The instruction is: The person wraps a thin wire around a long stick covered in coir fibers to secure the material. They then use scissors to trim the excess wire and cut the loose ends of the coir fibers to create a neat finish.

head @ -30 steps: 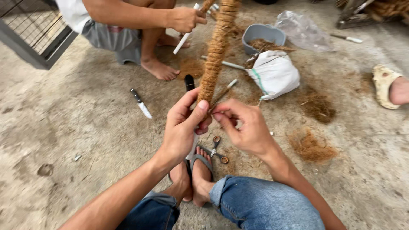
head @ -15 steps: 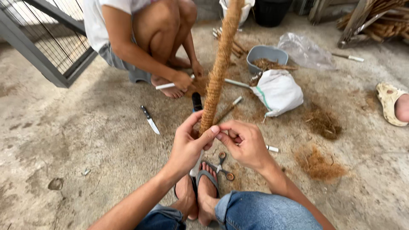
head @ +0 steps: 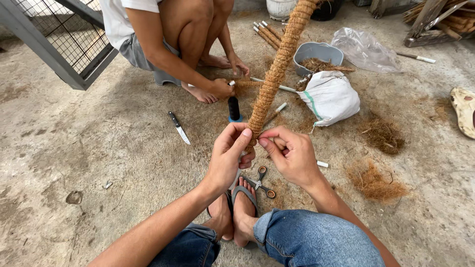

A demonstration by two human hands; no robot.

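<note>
The pole (head: 277,69) was wound in rough, hairy brown coir rope, matt throughout. Beside it, the sack (head: 330,97) was white woven plastic cloth, and the tub (head: 316,51) behind that smooth grey plastic. Left of the pole, the knife (head: 178,127) had a shiny metal blade. The floor (head: 89,158) was rough, stained concrete.

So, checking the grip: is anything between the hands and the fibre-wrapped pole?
Nothing visible. The left hand and right hand both pinch the lower end of the fibre-wrapped pole directly, fingertips on the wrap.
</note>
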